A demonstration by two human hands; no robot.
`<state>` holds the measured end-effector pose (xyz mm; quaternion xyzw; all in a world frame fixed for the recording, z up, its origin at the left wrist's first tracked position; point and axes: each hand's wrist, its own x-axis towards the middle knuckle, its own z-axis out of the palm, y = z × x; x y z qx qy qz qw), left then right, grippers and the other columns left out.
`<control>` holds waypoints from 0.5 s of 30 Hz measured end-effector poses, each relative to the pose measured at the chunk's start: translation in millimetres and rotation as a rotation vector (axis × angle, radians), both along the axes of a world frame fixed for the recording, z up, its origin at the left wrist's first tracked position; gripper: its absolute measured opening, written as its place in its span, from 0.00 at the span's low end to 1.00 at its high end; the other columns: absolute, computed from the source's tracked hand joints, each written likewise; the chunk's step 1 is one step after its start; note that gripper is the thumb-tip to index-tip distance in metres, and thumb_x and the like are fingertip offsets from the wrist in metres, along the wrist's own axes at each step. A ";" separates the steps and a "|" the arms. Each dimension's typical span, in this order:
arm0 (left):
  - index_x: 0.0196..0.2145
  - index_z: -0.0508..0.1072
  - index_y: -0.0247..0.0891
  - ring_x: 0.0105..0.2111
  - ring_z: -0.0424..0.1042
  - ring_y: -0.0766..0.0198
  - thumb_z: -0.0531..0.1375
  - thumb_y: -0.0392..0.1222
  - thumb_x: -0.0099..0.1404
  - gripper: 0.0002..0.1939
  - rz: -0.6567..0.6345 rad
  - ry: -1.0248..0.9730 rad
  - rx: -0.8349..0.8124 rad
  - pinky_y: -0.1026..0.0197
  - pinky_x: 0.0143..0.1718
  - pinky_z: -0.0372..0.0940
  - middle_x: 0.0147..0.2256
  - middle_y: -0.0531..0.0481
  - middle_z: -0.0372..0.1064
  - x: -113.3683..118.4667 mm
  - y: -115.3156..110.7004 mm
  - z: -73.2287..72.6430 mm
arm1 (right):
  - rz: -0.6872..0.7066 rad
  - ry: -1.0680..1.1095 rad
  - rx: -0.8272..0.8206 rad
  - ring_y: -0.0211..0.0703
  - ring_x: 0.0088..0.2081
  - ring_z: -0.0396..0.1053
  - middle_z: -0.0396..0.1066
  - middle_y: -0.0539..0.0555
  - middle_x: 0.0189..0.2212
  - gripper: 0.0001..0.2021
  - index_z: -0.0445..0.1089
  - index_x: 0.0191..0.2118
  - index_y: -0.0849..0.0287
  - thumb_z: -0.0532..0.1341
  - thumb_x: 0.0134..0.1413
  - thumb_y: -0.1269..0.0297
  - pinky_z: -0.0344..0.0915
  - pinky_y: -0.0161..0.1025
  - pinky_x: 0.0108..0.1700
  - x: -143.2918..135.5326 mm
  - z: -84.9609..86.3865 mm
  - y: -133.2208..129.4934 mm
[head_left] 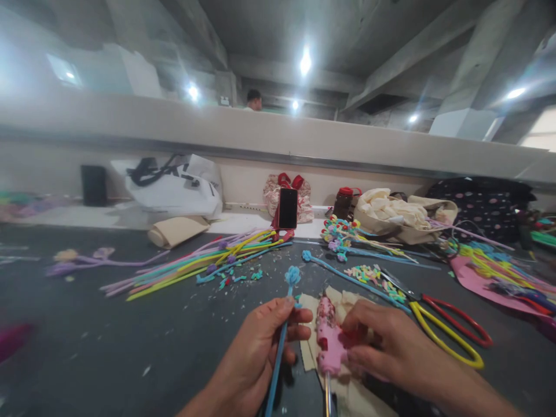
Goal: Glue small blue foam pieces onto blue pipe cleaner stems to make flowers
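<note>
Our left hand [271, 333] is mostly closed, thumb pressed against the fingers on a blue fuzzy stem [280, 347], while our right hand [382, 341] is half curled over the handle side of a pink glue gun [330, 347]; we cannot tell whether it grips or only touches. Both hands work near the front edge of the dark table [143, 347], probably because that is our easiest reach.

Left of centre, we have a bundle of coloured stems [191, 260] fanned out lengthwise, presumably so that any one can be drawn free. Under the gun lies a beige cloth [309, 354], likely there to keep drips and heat off the tabletop. The red-and-yellow-handled scissors [452, 324] rest at our right, handles toward us, which would suit a quick pick-up. The gun lies with its tip away from us, a sensible direction for a hot nozzle, and a shiny rod [328, 394] runs from its rear.

Our held stem leans upright just left of the gun, pinched below its curled tuft [292, 277], so the tuft sits clear of our fingers. Smallest are the snippets [369, 274], gathered beyond the cloth, seemingly to keep them together.
</note>
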<state>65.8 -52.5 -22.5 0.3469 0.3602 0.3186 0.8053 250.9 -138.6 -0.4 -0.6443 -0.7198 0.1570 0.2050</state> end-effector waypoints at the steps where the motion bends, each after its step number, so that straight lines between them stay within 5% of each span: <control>1: 0.28 0.66 0.33 0.21 0.68 0.70 0.57 0.40 0.56 0.06 -0.012 0.014 0.004 0.74 0.12 0.56 0.29 0.44 0.71 2.5 -0.1 -1.0 | 0.000 -0.067 -0.005 0.41 0.29 0.63 0.67 0.50 0.28 0.06 0.67 0.31 0.57 0.61 0.43 0.66 0.57 0.35 0.29 3.1 -4.9 -4.0; 7: 0.28 0.61 0.34 0.23 0.71 0.67 0.53 0.43 0.59 0.09 -0.058 0.223 0.132 0.72 0.14 0.58 0.30 0.43 0.71 22.8 2.9 -11.8 | 0.010 -0.171 0.032 0.46 0.37 0.61 0.64 0.52 0.34 0.14 0.66 0.37 0.56 0.60 0.39 0.68 0.56 0.40 0.38 3.7 -27.2 -9.0; 15: 0.30 0.61 0.34 0.25 0.69 0.66 0.51 0.50 0.58 0.14 -0.151 0.372 0.227 0.70 0.15 0.58 0.33 0.43 0.69 25.9 6.4 -19.7 | -0.023 0.145 0.008 0.40 0.31 0.62 0.65 0.48 0.28 0.06 0.68 0.31 0.57 0.58 0.42 0.70 0.56 0.34 0.32 15.7 -15.1 -6.5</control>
